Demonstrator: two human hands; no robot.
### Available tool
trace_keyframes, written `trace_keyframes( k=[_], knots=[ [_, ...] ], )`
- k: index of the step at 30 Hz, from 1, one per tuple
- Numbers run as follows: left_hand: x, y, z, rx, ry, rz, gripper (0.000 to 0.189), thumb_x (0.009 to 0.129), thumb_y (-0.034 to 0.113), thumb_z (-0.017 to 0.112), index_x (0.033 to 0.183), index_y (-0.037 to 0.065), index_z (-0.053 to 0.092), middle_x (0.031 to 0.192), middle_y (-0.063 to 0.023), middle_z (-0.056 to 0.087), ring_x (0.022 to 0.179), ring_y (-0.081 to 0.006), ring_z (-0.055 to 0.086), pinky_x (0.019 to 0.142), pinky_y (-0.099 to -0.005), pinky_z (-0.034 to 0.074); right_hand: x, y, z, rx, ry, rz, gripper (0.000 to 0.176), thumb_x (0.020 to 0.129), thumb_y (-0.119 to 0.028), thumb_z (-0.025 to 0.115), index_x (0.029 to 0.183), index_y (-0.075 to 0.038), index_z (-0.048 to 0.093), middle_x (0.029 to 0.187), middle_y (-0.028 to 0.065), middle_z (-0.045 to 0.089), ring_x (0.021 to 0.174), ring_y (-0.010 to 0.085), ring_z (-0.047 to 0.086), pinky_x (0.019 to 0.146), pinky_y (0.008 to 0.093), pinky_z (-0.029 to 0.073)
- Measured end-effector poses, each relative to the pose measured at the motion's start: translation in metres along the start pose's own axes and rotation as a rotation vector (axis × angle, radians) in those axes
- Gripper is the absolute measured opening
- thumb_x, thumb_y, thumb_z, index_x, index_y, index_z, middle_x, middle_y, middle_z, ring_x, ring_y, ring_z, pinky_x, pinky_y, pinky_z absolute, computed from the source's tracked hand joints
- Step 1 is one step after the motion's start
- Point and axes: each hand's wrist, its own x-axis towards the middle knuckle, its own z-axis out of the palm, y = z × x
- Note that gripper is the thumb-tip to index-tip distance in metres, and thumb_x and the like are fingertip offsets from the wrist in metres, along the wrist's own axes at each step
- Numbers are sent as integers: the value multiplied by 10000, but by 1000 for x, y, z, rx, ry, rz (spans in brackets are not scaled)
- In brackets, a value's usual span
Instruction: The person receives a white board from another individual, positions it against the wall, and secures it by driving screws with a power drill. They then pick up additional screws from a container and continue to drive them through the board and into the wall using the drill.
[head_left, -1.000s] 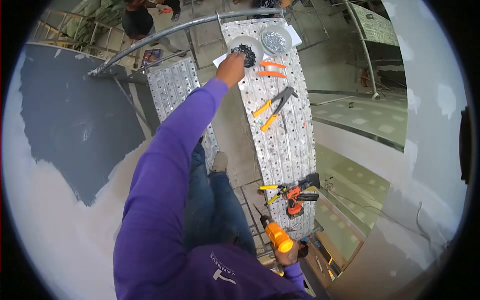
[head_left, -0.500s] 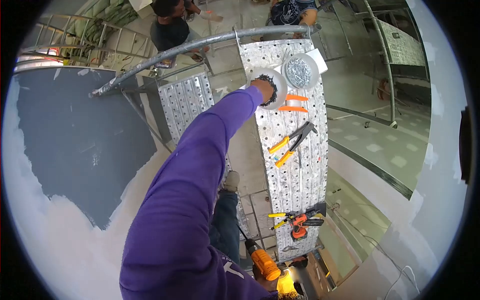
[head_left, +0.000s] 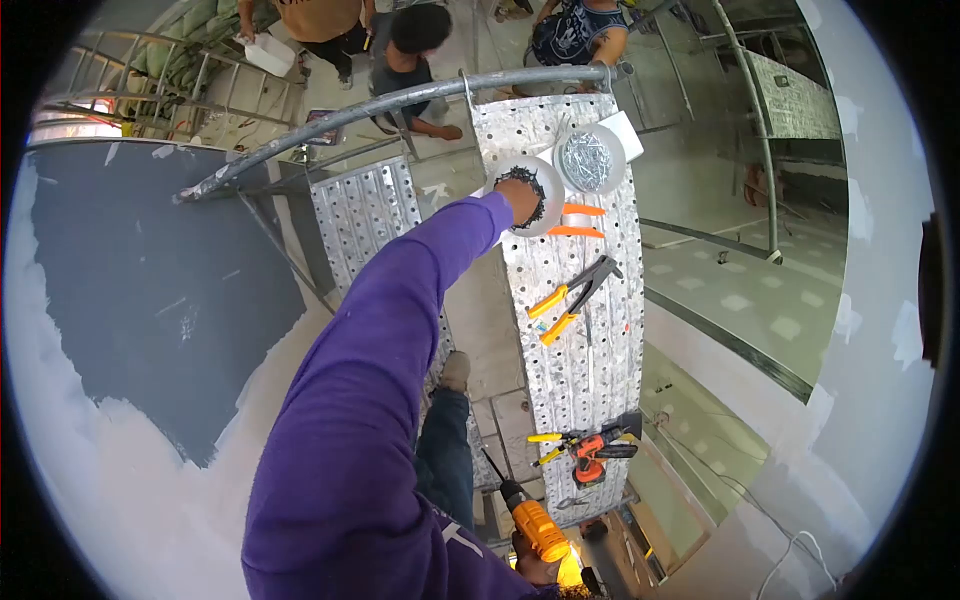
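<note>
My left hand (head_left: 522, 200), at the end of a purple sleeve, reaches down into a white bowl (head_left: 550, 213) of black screws (head_left: 538, 182). Its fingers are hidden among the screws. Low in the view, my right hand (head_left: 535, 565) grips an orange power drill (head_left: 540, 528), its long dark bit pointing up and left. Beside the first bowl stands a round container (head_left: 612, 155) full of silvery screws or rivets (head_left: 586, 162). Below the bowls lies an orange-handled tool (head_left: 577, 234), with a yellow-handled hand riveter (head_left: 573, 300) nearer me.
A perforated metal scaffold plank (head_left: 590, 390) carries these things, plus a red-and-black drill (head_left: 592, 455) and yellow-handled pliers (head_left: 548, 437). A curved scaffold pipe (head_left: 400, 100) crosses its far end. Another plank (head_left: 365, 205) is at left. Several people are on the floor beyond.
The view has shifted slightly. My left hand stays in the bowl of black screws. Beyond the pipe, one person has moved right and another with a white jug has come into view.
</note>
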Motion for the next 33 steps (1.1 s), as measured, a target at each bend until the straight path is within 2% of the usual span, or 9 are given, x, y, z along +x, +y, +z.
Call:
trace_keyframes(
  k=[3,14,19,22,23,24,28,31,33],
  knots=[
    [-10,3,-9,-11,-14,-29,252,845,157,535,960,36,724,999,-180,699,909,-322,690,788,-442,548,7,55,9,-103,26,-90,396,777,-288,731,1074,-47,626,940,133,657,867,318,633,754,408,481],
    [-16,30,12,67,234,-336,206,852,117,544,891,62,738,993,-138,684,927,-318,670,786,-401,558,19,73,5,13,-86,-44,396,833,-244,694,1154,-41,583,1038,107,664,981,290,628,864,394,481],
    [-24,25,-14,-147,168,-304,191,805,131,599,916,41,725,971,-194,695,935,-323,685,822,-421,548,2,166,10,178,-147,-100,461,851,-267,688,1225,-40,544,1101,104,659,1057,284,616,928,392,477],
    [-20,20,-28,-472,354,-316,316,698,113,616,971,-44,650,968,-282,651,930,-404,647,828,-465,518,2,137,-3,-274,60,-190,420,776,-276,727,1112,-52,614,971,132,660,902,310,638,777,408,483],
    [-15,15,-25,-489,427,-300,329,703,126,620,976,-56,629,940,-255,669,835,-348,680,725,-447,545,4,117,-10,-426,126,-216,406,750,-278,740,1075,-56,637,928,141,661,850,319,645,727,413,486],
    [-10,7,-26,-715,348,-325,342,723,146,618,1001,-52,631,931,-265,666,805,-348,681,705,-431,543,6,94,-21,-208,-42,-170,410,730,-262,743,1072,-60,641,937,148,666,858,316,657,724,409,495],
    [-17,0,-34,-1425,142,-550,209,731,118,596,870,-32,637,735,-227,638,607,-256,640,537,-373,496,0,99,-31,-115,-37,-82,398,728,-244,736,1064,-53,642,958,142,672,893,301,662,748,393,501],
    [-33,11,-39,-1745,190,-682,117,770,106,550,766,4,609,604,-157,584,540,-190,570,442,-351,430,0,100,-33,-65,-22,-29,376,731,-224,726,1059,-57,646,977,128,675,910,287,664,765,376,508],
    [-38,20,-41,-1853,192,-697,97,804,112,527,814,32,580,631,-99,529,517,-160,504,416,-303,356,-4,108,-33,-34,8,82,355,736,-208,716,1056,-67,651,978,116,676,898,281,665,764,369,513]
  ],
)
